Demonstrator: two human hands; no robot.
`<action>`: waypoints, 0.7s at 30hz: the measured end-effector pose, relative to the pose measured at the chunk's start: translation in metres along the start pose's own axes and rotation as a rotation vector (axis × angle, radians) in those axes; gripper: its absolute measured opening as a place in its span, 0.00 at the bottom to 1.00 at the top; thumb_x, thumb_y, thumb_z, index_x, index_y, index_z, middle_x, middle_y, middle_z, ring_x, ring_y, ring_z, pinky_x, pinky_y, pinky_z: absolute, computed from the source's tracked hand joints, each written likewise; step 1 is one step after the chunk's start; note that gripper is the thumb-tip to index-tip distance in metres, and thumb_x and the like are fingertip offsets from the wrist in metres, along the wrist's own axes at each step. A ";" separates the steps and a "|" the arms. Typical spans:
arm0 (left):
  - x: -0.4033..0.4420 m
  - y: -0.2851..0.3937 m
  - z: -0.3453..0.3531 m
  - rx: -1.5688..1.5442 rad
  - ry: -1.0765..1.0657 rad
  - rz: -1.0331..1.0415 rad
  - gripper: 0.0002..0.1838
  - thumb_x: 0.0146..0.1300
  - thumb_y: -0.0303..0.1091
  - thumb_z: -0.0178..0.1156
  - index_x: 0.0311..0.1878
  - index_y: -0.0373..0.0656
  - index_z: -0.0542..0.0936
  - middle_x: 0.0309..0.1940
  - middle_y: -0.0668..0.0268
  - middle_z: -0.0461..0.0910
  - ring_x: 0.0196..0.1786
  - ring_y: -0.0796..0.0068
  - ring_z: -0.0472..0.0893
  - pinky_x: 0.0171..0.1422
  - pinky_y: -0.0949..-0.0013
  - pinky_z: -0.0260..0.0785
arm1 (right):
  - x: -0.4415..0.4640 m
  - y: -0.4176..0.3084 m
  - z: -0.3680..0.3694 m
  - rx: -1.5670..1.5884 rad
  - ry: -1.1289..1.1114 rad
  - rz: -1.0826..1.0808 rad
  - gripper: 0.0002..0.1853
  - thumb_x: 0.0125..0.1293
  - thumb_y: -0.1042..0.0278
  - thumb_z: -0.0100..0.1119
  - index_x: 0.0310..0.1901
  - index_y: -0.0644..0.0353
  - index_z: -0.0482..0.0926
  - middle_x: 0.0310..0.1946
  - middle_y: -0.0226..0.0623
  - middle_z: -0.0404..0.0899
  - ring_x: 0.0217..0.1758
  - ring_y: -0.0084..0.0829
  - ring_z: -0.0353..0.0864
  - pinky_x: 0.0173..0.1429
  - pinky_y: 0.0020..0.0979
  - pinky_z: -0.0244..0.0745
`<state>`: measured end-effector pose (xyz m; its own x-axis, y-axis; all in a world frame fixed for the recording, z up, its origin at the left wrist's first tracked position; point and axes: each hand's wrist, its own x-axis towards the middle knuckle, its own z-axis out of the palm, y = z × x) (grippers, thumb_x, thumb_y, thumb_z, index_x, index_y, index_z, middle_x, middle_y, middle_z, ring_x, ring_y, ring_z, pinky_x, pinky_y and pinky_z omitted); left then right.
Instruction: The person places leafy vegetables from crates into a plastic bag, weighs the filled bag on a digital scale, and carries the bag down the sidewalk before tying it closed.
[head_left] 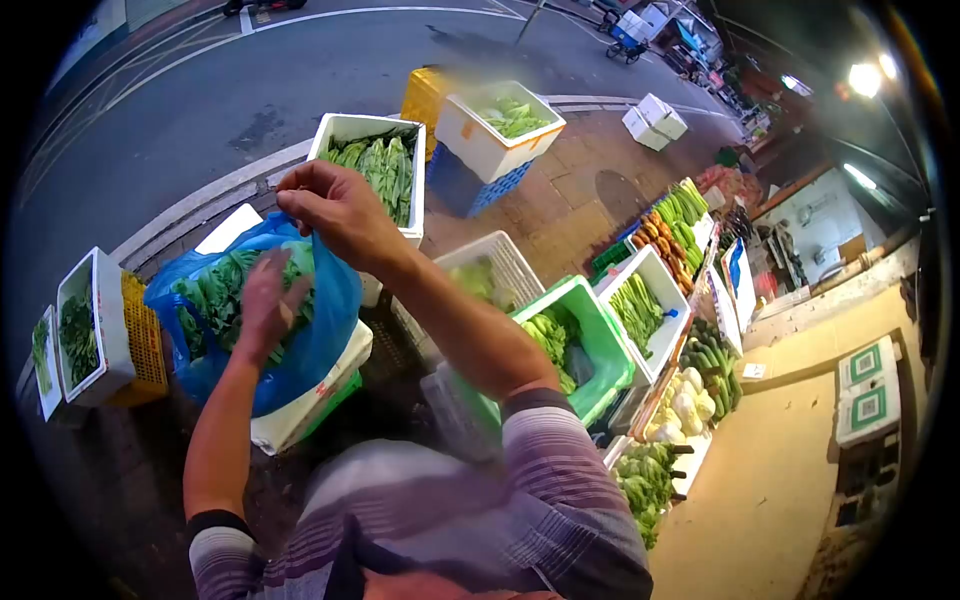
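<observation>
A blue plastic bag (pixel 340 300) full of leafy greens (pixel 218 290) sits over a white foam box (pixel 345 365). My right hand (pixel 335 210) pinches the bag's upper edge between thumb and fingers and pulls it upward. Inside the bag's mouth, my left hand (pixel 268 305) lies on the greens with its fingers stretched out, slightly blurred. Just beyond my right hand stands a foam box of long green vegetables (pixel 385 170).
To the right are a green-lined box (pixel 610 370), a white crate (pixel 500 245) and a foam box of green stalks (pixel 640 310). Pale cabbages (pixel 690 405) lie farther right. A box on a yellow crate (pixel 145 340) stands left. A road (pixel 340 60) runs beyond the kerb.
</observation>
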<state>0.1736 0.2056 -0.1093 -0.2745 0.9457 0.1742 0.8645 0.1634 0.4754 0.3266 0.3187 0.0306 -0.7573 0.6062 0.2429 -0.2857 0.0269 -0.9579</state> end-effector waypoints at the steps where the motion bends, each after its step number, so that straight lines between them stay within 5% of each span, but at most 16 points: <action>1: 0.009 0.003 0.020 0.195 -0.072 0.003 0.32 0.64 0.36 0.60 0.71 0.43 0.67 0.70 0.47 0.66 0.73 0.50 0.64 0.73 0.51 0.60 | 0.001 0.001 0.002 0.008 -0.001 -0.004 0.10 0.67 0.70 0.63 0.45 0.66 0.79 0.31 0.29 0.78 0.31 0.19 0.75 0.37 0.22 0.72; 2: 0.016 0.002 0.044 0.390 -0.143 0.009 0.33 0.65 0.35 0.58 0.73 0.44 0.64 0.72 0.47 0.62 0.76 0.50 0.60 0.75 0.49 0.57 | 0.003 0.006 0.003 0.036 0.008 -0.054 0.11 0.66 0.68 0.63 0.43 0.66 0.79 0.30 0.29 0.78 0.31 0.18 0.74 0.35 0.23 0.71; 5: 0.028 -0.064 0.144 -0.049 -0.084 -0.074 0.37 0.67 0.38 0.53 0.78 0.46 0.53 0.78 0.49 0.50 0.80 0.52 0.52 0.77 0.44 0.51 | 0.002 0.002 0.009 0.087 -0.013 -0.052 0.11 0.65 0.70 0.64 0.44 0.67 0.79 0.30 0.29 0.78 0.31 0.16 0.74 0.35 0.21 0.70; 6: 0.028 -0.074 0.164 0.279 -0.124 0.053 0.38 0.70 0.41 0.50 0.79 0.42 0.50 0.78 0.48 0.49 0.80 0.51 0.51 0.79 0.44 0.47 | 0.003 0.002 0.012 0.115 -0.003 -0.062 0.11 0.65 0.71 0.64 0.45 0.68 0.78 0.29 0.29 0.77 0.31 0.16 0.74 0.35 0.21 0.70; 14: 0.035 -0.072 0.158 0.304 -0.235 0.094 0.38 0.71 0.43 0.50 0.79 0.42 0.50 0.79 0.49 0.48 0.80 0.52 0.50 0.79 0.45 0.45 | 0.000 -0.010 0.045 0.009 -0.147 -0.181 0.15 0.63 0.72 0.64 0.50 0.68 0.78 0.31 0.33 0.78 0.32 0.19 0.75 0.35 0.22 0.72; 21: 0.039 -0.053 0.146 -0.025 -0.262 -0.028 0.38 0.72 0.45 0.49 0.79 0.42 0.50 0.79 0.49 0.47 0.81 0.52 0.49 0.80 0.45 0.44 | 0.015 0.007 -0.018 0.041 0.007 -0.106 0.16 0.67 0.67 0.61 0.53 0.66 0.78 0.35 0.35 0.81 0.37 0.24 0.82 0.43 0.25 0.78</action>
<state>0.1789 0.2745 -0.2531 -0.1774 0.9819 -0.0670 0.8464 0.1869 0.4986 0.3238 0.3422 0.0243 -0.7173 0.6076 0.3410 -0.3876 0.0586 -0.9200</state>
